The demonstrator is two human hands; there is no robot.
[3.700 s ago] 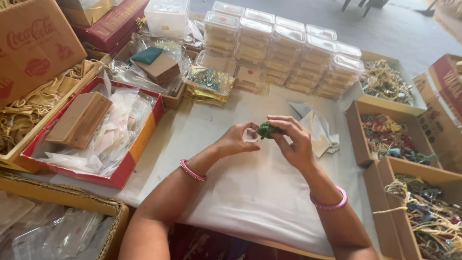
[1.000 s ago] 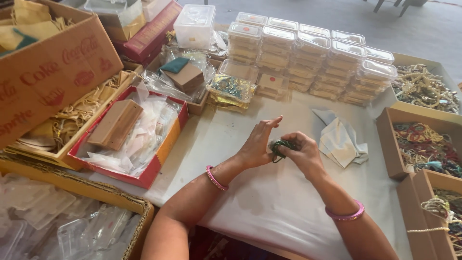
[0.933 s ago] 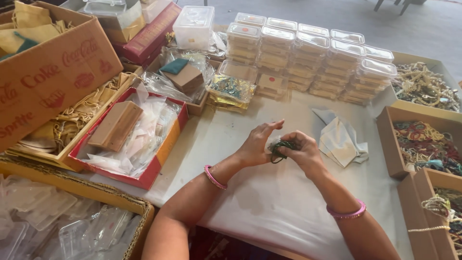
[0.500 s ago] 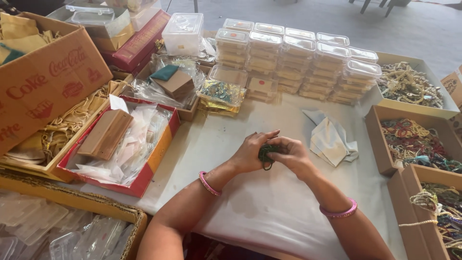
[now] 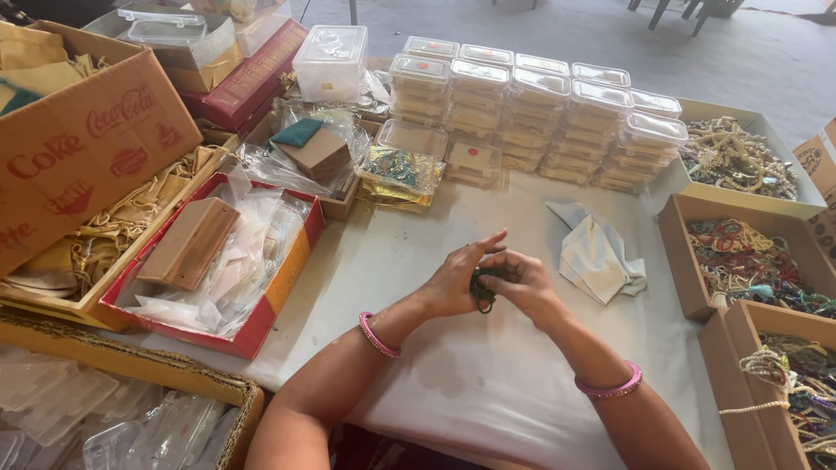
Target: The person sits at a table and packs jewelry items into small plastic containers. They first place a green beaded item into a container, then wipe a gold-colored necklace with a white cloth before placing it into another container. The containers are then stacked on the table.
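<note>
Dark green beads, a small bunched strand (image 5: 481,287), sit pinched between both hands at the middle of the white-covered table (image 5: 435,383) in the head view, the only view here. Left hand (image 5: 457,278) curls around the bundle from the left with its index finger lifted straight, the other fingers closed on the beads; right hand (image 5: 522,280) closes over it from the right, fingertips pressed in, so both are gripping the same little clump, with a small loop hanging below. Each wrist carries 1 pink bangle. Just right of the hands lies a limp, folded pale cloth (image 5: 596,257). Far from the person, stacks of clear, hard plastic boxes (image 5: 531,113) stand in rows, smooth and rectangular. On the left, a red tray (image 5: 261,305) holds crinkly clear bags and a flat wooden block (image 5: 187,244); beyond it sits a large brown cardboard carton (image 5: 78,148). On the right, 3 cardboard boxes (image 5: 749,261) hold tangled, multicoloured bead strings. My judgement: the strand could slip or snag, since the beads are small and glossy and the loop dangles free; a hard tug could snap the thread and scatter beads across the smooth cloth.
</note>
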